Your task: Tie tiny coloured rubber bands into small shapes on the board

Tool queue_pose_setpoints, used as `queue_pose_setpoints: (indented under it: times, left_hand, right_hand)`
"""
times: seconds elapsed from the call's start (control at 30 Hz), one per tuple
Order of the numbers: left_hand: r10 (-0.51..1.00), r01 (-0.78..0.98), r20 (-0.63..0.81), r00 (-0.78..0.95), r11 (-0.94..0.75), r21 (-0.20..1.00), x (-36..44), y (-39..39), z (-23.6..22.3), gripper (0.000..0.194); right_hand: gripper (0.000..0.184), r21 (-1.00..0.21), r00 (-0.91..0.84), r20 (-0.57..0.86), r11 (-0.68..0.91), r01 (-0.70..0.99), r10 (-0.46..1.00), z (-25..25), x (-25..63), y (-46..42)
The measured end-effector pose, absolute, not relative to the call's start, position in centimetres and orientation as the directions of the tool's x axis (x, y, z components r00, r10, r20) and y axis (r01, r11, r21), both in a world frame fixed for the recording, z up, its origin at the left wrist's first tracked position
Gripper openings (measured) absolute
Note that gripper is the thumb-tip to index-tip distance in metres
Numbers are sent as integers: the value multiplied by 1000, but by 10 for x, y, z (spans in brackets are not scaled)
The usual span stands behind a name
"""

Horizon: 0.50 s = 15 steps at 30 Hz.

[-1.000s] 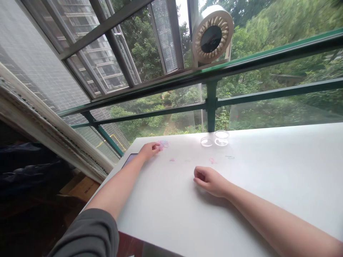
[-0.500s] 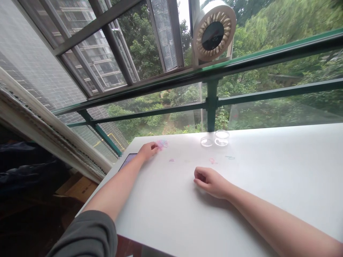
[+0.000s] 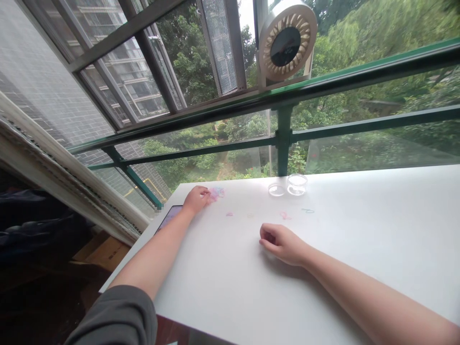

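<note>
At the far left of the white table (image 3: 212, 282), my left hand (image 3: 196, 200) reaches to a small pile of pink, purple and pale blue loops (image 3: 217, 193) that look like elastic hair bands. Its fingertips are bent together at the pile's left edge; whatever they pinch is too small to make out. My right hand (image 3: 282, 243) rests on its side near the middle, fingers curled into a loose fist with nothing visible inside. Beyond it lie pink bands (image 3: 285, 215), green-blue bands (image 3: 308, 210), a purplish bit (image 3: 229, 214) and a faint pale one (image 3: 250, 215).
Two clear round containers (image 3: 276, 190) (image 3: 296, 185) stand at the table's back edge. A tablet or phone (image 3: 168, 218) lies partly under my left forearm. A green railing (image 3: 283, 139) runs behind, with a round fan (image 3: 286, 45) above it. A cardboard box (image 3: 104, 251) sits below left.
My left hand has shifted slightly left and up, uncovering more of the pile's left edge. My right hand stays where it was.
</note>
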<state>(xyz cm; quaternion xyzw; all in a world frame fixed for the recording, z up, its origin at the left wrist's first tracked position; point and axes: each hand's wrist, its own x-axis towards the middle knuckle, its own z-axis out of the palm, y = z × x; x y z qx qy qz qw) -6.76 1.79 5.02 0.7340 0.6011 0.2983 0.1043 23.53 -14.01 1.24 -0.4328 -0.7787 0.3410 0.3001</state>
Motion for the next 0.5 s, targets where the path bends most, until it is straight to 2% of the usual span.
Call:
queue_pose_setpoints:
  times: [0.23,0.37,0.5]
  left_hand:
    - [941,723,335,51,-266,638,-50,11,50,25]
    - [938,628,306,166,-339,700,-7,-12,39,28]
    - [908,472,246,338,-390,791,41,-54,23,31]
  right_hand:
    - [11,-797,-442,171,387,464,881,14,235,-141]
    - [9,-842,-419,182,361,400,890,12,237,-140]
    - [7,-886,-292,257,345,310,921,9,241,-134]
